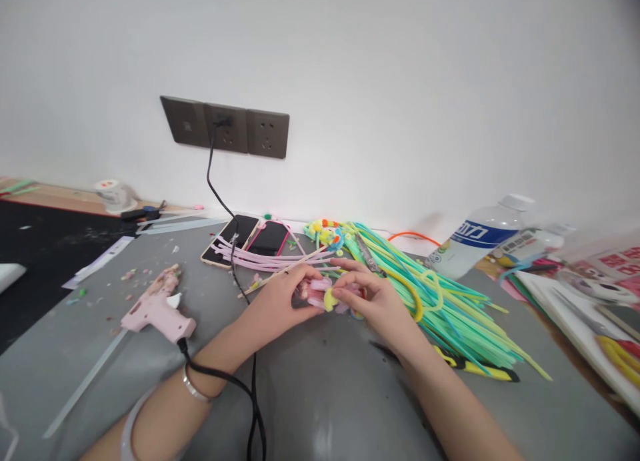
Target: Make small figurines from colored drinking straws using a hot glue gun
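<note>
Between my two hands, just above the grey mat (320,381), is a small craft piece of bent pipe cleaners (320,294) in pink, lilac and yellow. My left hand (285,294) grips its left side between thumb and fingers. On the other side, the fingers of my right hand (367,297) pinch it near the yellow part. My fingers hide much of its shape. Behind my hands lie lilac pipe cleaners (270,257). A big bundle of green and yellow pipe cleaners (450,307) spreads to the right of my right hand.
A pink hot glue gun (160,314) lies at left, its black cable (220,374) crossing my left forearm. Two phones (240,237) rest near the wall below a socket panel (225,127). A plastic bottle (473,237) stands right. A yellow-and-black tool (475,365) lies beneath the bundle.
</note>
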Tool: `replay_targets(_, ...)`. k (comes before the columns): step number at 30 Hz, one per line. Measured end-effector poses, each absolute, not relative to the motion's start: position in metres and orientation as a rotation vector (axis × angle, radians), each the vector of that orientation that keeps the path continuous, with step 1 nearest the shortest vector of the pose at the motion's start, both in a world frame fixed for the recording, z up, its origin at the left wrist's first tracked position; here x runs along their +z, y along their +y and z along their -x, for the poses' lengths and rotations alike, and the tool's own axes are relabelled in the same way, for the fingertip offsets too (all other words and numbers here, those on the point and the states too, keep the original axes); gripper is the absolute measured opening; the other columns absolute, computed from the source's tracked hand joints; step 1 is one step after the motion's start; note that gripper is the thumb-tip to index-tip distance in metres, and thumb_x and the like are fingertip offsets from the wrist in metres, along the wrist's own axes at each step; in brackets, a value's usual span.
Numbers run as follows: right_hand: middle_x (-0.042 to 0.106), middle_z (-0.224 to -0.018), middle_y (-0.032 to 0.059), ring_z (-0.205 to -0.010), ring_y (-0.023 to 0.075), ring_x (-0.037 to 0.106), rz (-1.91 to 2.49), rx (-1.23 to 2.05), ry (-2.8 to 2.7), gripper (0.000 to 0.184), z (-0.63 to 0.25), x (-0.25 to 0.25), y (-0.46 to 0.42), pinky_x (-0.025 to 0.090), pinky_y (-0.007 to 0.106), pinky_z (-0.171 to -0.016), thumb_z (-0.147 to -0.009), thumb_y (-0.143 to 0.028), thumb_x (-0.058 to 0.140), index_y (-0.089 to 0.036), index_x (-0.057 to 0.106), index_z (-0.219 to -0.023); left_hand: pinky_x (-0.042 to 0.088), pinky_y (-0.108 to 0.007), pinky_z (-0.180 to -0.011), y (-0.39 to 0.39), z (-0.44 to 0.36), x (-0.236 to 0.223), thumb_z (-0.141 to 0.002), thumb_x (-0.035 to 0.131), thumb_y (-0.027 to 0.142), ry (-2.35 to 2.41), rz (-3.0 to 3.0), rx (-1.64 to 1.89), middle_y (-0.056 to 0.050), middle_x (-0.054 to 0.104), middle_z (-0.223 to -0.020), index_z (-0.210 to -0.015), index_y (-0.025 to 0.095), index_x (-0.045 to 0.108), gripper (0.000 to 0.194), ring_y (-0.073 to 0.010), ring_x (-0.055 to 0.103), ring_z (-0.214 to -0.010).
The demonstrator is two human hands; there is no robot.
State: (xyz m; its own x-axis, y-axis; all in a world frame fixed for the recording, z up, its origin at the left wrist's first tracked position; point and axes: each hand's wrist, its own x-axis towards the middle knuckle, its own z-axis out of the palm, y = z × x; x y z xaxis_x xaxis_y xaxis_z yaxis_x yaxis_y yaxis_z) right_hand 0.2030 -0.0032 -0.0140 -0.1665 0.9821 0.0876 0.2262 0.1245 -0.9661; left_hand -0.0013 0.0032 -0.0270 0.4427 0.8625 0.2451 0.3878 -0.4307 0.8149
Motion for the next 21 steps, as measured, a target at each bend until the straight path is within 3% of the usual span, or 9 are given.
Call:
replay_targets(4, 0.061, -0.128, 0.0114, -0.121, 0.0313, 0.057, 1.193, 1.051, -1.515, 0.014, -0.201, -0.013, -0.005, 0.056, 0.030, -0.065, -0.077, -0.036, 0.077, -0.023, 0.072, -0.076, 0.047, -0.028, -0.075, 0.004, 0.000, -0.028, -0.077, 0.075, 0.021, 1.069, -1.983, 0.883, -0.001, 0.068, -0.099, -0.110, 0.023, 0.058, 0.037, -0.0185, 0.062, -0.083)
replay_targets(8, 0.061, -0.125, 0.0097, -0.102, 0.0260, 0.062, 1.123, 0.859, -1.397, 0.015, -0.199, -0.010, -0.009, 0.055, 0.030, -0.060, -0.083, -0.039, 0.072, -0.025, 0.068, -0.085, 0.047, -0.028, -0.077, 0.006, 0.001, -0.028, -0.078, 0.072, 0.021, 1.143, -1.921, 0.983, -0.001, 0.068, -0.101, -0.109, 0.022, 0.056, 0.035, -0.0190, 0.063, -0.087)
replay_targets(11, 0.065, -0.090, 0.0059, -0.074, 0.0191, 0.060, 1.142, 0.743, -1.388, 0.017, -0.198, -0.007, -0.012, 0.052, 0.028, -0.055, -0.084, -0.040, 0.071, -0.024, 0.067, -0.081, 0.046, -0.027, -0.075, 0.007, 0.002, -0.027, -0.080, 0.071, 0.022, 1.199, -1.866, 1.063, -0.001, 0.066, -0.097, -0.107, 0.022, 0.054, 0.032, -0.0173, 0.062, -0.083)
replay_targets(14, 0.053, -0.056, -0.0027, -0.049, 0.0127, 0.046, 1.159, 0.911, -1.401, 0.024, -0.194, -0.009, -0.013, 0.043, 0.025, -0.045, -0.084, -0.045, 0.070, -0.022, 0.066, -0.081, 0.044, -0.026, -0.073, 0.007, 0.003, -0.026, -0.079, 0.071, 0.022, 1.239, -1.863, 1.089, 0.001, 0.065, -0.093, -0.105, 0.021, 0.053, 0.031, -0.0164, 0.060, -0.080)
replay_targets(21, 0.041, -0.048, -0.0094, -0.042, 0.0083, 0.036, 1.134, 1.079, -1.437, 0.031, -0.186, -0.017, -0.014, 0.036, 0.024, -0.046, -0.081, -0.045, 0.072, -0.016, 0.067, -0.090, 0.045, -0.028, -0.080, 0.005, 0.000, -0.026, -0.079, 0.069, 0.016, 1.206, -1.960, 1.068, -0.001, 0.066, -0.102, -0.106, 0.022, 0.053, 0.032, -0.0183, 0.062, -0.091)
